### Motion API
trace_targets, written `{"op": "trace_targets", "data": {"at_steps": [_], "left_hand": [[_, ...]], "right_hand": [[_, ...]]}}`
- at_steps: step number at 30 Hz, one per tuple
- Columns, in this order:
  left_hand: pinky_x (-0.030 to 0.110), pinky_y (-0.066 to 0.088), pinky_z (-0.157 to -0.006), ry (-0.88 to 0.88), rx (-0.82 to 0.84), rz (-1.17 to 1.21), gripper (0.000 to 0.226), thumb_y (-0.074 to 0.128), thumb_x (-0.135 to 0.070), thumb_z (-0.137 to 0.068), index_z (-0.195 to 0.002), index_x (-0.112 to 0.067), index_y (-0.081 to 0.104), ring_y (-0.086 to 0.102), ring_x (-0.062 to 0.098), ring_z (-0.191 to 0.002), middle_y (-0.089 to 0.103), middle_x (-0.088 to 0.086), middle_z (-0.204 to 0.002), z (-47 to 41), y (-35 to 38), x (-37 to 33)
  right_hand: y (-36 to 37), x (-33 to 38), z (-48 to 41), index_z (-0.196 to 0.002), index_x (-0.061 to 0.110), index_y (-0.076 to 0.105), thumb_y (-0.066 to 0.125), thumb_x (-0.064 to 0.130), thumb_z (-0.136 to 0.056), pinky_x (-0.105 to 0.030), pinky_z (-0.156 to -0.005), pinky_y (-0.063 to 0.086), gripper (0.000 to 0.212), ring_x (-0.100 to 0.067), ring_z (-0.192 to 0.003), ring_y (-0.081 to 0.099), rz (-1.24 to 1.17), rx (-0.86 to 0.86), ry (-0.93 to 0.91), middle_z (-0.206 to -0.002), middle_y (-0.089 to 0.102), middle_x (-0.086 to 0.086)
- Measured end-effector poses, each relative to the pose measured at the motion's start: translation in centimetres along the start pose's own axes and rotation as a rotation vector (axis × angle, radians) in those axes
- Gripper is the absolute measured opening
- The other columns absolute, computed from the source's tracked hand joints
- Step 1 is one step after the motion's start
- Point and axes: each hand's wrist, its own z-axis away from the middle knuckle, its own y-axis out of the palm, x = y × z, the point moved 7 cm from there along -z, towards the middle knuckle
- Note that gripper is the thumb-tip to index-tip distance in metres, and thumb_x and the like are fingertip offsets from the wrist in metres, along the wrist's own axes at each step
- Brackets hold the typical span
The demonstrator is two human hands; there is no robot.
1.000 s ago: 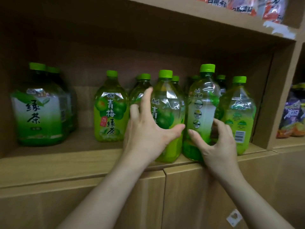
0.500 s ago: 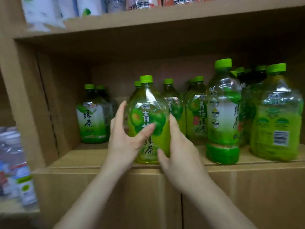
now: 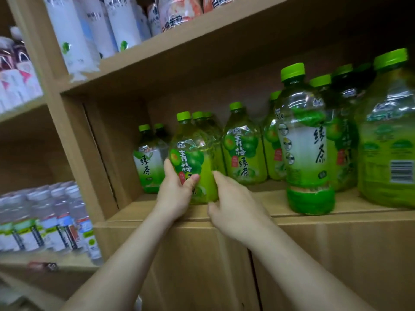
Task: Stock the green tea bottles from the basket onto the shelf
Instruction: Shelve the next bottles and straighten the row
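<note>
On the shelf (image 3: 267, 199), left hand (image 3: 177, 190) grips a green tea bottle (image 3: 197, 151), right hand (image 3: 234, 205) touching it with straight fingers

Left of the plum tea bottle (image 3: 195, 162) gripped in my left hand (image 3: 177, 189), the shelf (image 3: 276, 198) lies bare up to the side wall (image 3: 105, 142). A green tea bottle (image 3: 149, 162) and a row of bottles (image 3: 243, 149) block the back. On my right a tall bottle (image 3: 307, 153) stands at the front edge, with open board between.
</note>
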Motion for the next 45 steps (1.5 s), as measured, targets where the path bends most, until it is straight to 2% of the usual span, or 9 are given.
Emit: {"op": "trace_targets", "data": {"at_steps": [5,7,13,17,22,30,34,40,45], "left_hand": [[0.043,0.035,-0.103,0.359,-0.359,-0.263,0.071,0.068,-0.017,-0.083,-0.143,-0.010,0.032,0.042,0.032,-0.124,0.044,0.014,-0.136,5.1,-2.0,-5.9],[0.037,0.044,-0.095,0.536,-0.243,-0.150,0.059,0.064,-0.016,-0.083,-0.137,-0.014,0.042,0.052,0.021,-0.108,0.052,0.002,-0.123,7.5,0.0,-9.3],[0.008,0.040,-0.088,0.318,0.346,0.373,0.076,0.063,0.002,-0.081,-0.139,-0.034,0.031,0.049,-0.018,-0.106,0.049,-0.012,-0.128,9.0,8.5,-13.3],[0.027,0.048,-0.095,0.293,0.404,0.543,0.073,0.049,0.023,-0.077,-0.115,-0.039,0.048,0.056,-0.015,-0.103,0.057,-0.015,-0.121,9.0,9.5,-13.9],[0.030,0.051,-0.084,0.323,0.346,0.632,0.034,0.064,-0.008,-0.086,-0.109,-0.031,0.057,0.064,0.006,-0.092,0.067,-0.007,-0.104,9.7,11.2,-18.0],[0.038,0.043,-0.089,0.398,0.103,0.120,0.102,0.072,-0.054,-0.070,-0.146,-0.030,0.009,0.049,0.029,-0.120,0.045,0.003,-0.140,11.3,15.0,-25.1],[0.039,0.050,-0.074,0.366,0.108,0.061,0.100,0.071,-0.052,-0.070,-0.139,-0.051,-0.001,0.061,0.032,-0.097,0.052,0.002,-0.122,11.3,15.3,-25.7],[0.034,0.052,-0.072,0.363,0.108,0.166,0.093,0.075,-0.053,-0.063,-0.131,-0.063,0.012,0.057,0.018,-0.085,0.053,-0.006,-0.114,11.7,13.0,-24.3],[0.007,0.041,-0.080,0.414,0.144,0.386,0.099,0.088,-0.040,-0.051,-0.127,-0.064,0.029,0.052,-0.019,-0.092,0.053,-0.029,-0.109,11.2,8.9,-20.7]], "right_hand": [[-8.7,-0.4,7.1,-0.126,0.017,0.054,0.056,0.016,-0.084,-0.030,-0.086,0.047,0.042,-0.017,-0.105,0.052,-0.054,-0.769,-0.175,-0.116,0.053,-0.002],[-11.2,-2.0,8.6,-0.129,0.019,0.047,0.062,0.023,-0.082,-0.035,-0.085,0.046,0.050,-0.022,-0.106,0.047,0.036,-0.945,-0.074,-0.119,0.046,-0.007],[-10.8,-6.7,5.7,-0.150,0.029,0.002,0.065,0.048,-0.083,-0.037,-0.091,0.043,0.095,-0.026,-0.126,0.049,-0.064,-0.601,0.308,-0.145,0.044,-0.005],[-12.8,-7.6,5.7,-0.140,0.020,0.037,0.071,0.053,-0.074,-0.037,-0.088,0.048,0.081,-0.023,-0.113,0.055,-0.024,-0.652,0.313,-0.121,0.057,-0.001],[-18.7,-6.2,10.0,-0.126,0.020,0.050,0.069,0.051,-0.068,-0.025,-0.076,0.049,0.068,-0.012,-0.093,0.054,-0.043,-0.864,0.144,-0.104,0.054,0.003],[-25.5,-12.7,12.8,-0.117,0.019,0.050,0.080,0.026,-0.073,-0.007,-0.067,0.047,0.054,-0.006,-0.089,0.063,-0.124,-0.903,0.239,-0.101,0.064,0.006],[-25.2,-14.7,12.2,-0.111,0.023,0.051,0.082,0.029,-0.070,-0.028,-0.074,0.053,0.051,-0.017,-0.090,0.063,-0.083,-0.867,0.291,-0.097,0.063,0.005],[-24.2,-16.5,11.8,-0.106,0.030,0.059,0.071,0.063,-0.053,-0.040,-0.077,0.054,0.064,-0.020,-0.091,0.061,-0.033,-0.838,0.363,-0.097,0.065,0.000],[-22.8,-17.2,11.0,-0.129,0.018,0.055,0.081,0.028,-0.074,-0.007,-0.083,0.042,0.061,-0.005,-0.097,0.062,-0.127,-0.763,0.345,-0.113,0.066,0.006]]}}
